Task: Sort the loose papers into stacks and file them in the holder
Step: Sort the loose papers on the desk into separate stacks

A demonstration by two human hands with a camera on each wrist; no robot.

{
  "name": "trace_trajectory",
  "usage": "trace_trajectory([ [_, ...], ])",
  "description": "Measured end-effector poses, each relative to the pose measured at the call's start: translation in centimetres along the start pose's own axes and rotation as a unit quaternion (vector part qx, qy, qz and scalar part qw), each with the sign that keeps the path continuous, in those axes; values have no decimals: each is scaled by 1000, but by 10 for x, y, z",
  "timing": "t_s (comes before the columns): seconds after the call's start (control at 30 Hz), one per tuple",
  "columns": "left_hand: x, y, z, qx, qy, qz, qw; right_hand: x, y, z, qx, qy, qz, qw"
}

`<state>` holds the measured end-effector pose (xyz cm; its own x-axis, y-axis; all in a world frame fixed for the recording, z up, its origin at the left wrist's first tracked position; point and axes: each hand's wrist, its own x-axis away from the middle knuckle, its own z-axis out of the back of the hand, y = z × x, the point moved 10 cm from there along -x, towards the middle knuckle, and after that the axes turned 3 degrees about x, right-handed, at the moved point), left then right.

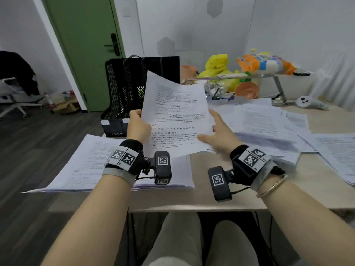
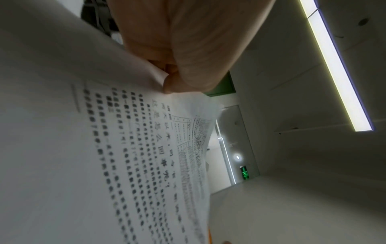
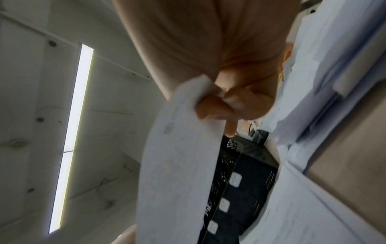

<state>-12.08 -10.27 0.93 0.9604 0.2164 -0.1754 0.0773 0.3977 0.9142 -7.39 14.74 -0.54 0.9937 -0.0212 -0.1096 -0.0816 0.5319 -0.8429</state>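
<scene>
A printed sheet (image 1: 176,116) is held up, tilted, above the table in front of the black mesh file holder (image 1: 124,89). My left hand (image 1: 137,121) grips its left edge; in the left wrist view the fingers (image 2: 188,49) curl round the sheet (image 2: 104,148). My right hand (image 1: 217,131) pinches the lower right corner, index finger stretched out along the edge; the right wrist view shows that pinch (image 3: 219,102) on the sheet (image 3: 177,165) with the holder (image 3: 250,181) behind. A squared stack of papers (image 1: 107,166) lies at the front left. Loose papers (image 1: 269,123) spread across the right.
Behind the loose papers are a yellow bag (image 1: 217,66), an orange bowl (image 1: 246,90), snack packs on a clear riser (image 1: 269,66) and a white controller (image 1: 307,102). The table's front edge (image 1: 192,206) is near my knees. A green door (image 1: 86,45) and a chair (image 1: 13,89) stand at left.
</scene>
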Motion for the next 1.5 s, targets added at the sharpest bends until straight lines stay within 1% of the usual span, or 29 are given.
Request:
trace_trajectory([
  [0.1,5,-14,20,-20,13,5,1000,2,-5,-29,43,-19,-1,999],
  [0.23,9,-33,42,-38,13,9,999,10,-14,-62,63,-54,-9,997],
  [0.3,8,-39,54,-49,17,5,999,12,-23,-78,75,-68,4,995],
  [0.4,6,-48,81,-46,46,16,998,11,-39,-105,76,-89,25,993],
  [0.53,1,-63,121,-65,63,46,995,9,-73,-133,68,-79,64,992],
  [0.6,-2,-74,134,-75,60,65,993,7,-84,-142,56,-70,66,994],
  [0.67,-3,-82,147,-95,63,66,991,7,-93,-156,49,-77,64,994],
  [0.77,-5,-92,165,-126,78,63,987,11,-106,-181,42,-114,63,991],
  [0.9,-5,-115,199,-144,135,95,976,21,-119,-216,43,-170,56,983],
  [0.97,-3,-126,212,-158,149,108,970,25,-120,-235,58,-190,50,979],
  [1.13,6,-152,226,-195,138,148,960,31,-117,-266,75,-214,41,973],
  [1.4,9,-185,230,-172,118,171,963,32,-98,-287,114,-213,23,970],
  [1.5,11,-189,231,-203,129,181,954,33,-85,-296,164,-214,8,963],
])
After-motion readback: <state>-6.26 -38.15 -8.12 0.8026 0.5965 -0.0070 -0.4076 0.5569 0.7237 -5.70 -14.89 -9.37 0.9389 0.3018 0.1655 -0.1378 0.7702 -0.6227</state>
